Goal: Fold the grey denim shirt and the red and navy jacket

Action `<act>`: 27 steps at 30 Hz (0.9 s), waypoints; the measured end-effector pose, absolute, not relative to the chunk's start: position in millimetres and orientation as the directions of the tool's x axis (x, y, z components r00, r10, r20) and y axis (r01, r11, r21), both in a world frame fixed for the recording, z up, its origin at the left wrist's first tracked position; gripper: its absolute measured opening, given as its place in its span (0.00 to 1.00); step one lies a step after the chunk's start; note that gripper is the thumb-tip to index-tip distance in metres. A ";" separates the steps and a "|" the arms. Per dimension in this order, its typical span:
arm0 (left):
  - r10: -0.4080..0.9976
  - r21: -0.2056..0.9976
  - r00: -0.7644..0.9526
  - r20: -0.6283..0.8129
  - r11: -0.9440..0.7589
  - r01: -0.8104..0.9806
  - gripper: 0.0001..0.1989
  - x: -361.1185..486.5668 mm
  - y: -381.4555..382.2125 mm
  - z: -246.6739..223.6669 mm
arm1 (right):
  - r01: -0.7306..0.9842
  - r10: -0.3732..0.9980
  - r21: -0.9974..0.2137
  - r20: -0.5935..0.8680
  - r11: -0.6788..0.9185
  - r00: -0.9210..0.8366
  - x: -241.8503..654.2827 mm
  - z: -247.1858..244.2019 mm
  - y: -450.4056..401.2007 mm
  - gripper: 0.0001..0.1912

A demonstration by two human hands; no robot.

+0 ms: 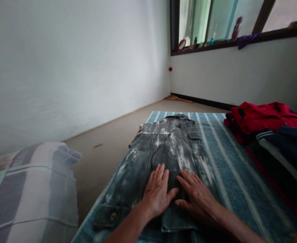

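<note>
A dark grey denim jacket (140,158) with whitish faded patches lies face down or folded on a blue striped cloth (214,148); its collar points away from me. One cuff with a metal button shows at the lower left. My left hand (157,190) rests flat on the jacket's middle, fingers stretched forward. Just to its right, my right hand (195,194) also presses flat on the denim, fingers extended and angled left. Neither hand grips anything. Below my hands lies a folded sleeve end or hem (176,221).
Folded clothes, a red garment (267,116) and a navy one (287,145), are stacked at the right. A striped bundle (44,189) stands at the left. Beyond are the tiled floor (113,135), white walls and a window sill (219,45) holding small bottles.
</note>
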State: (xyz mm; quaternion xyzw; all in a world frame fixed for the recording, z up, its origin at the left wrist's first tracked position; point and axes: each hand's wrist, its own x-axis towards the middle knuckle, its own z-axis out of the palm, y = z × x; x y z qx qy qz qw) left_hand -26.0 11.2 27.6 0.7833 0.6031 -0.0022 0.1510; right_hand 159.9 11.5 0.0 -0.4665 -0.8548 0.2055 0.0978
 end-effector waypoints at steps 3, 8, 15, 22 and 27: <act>0.922 0.289 0.329 -0.204 -0.265 0.920 0.33 -27.6 -17.2 21.2 | 0.743 0.830 -0.460 -0.023 0.486 -0.558 164.3 -8.9 1.6 0.43; 0.936 0.226 0.347 -0.062 -0.326 0.918 0.28 -28.5 -33.8 1.7 | 0.727 0.836 -0.468 0.049 0.502 -0.546 166.3 -21.1 -0.6 0.43; 0.913 0.191 0.384 0.140 -0.405 0.894 0.24 -27.6 -39.2 -6.2 | 0.734 0.844 -0.448 0.092 0.509 -0.529 166.9 -29.1 -3.1 0.37; 0.900 0.200 0.230 0.371 -0.319 0.926 0.20 -65.7 -45.7 0.1 | 0.770 0.846 -0.411 0.007 0.488 -0.533 167.6 -27.2 -2.9 0.34; 0.866 0.182 -0.130 0.484 0.046 0.982 0.24 -147.1 -51.1 -6.4 | 0.777 0.833 -0.401 -0.059 0.485 -0.551 166.3 -23.3 -1.5 0.35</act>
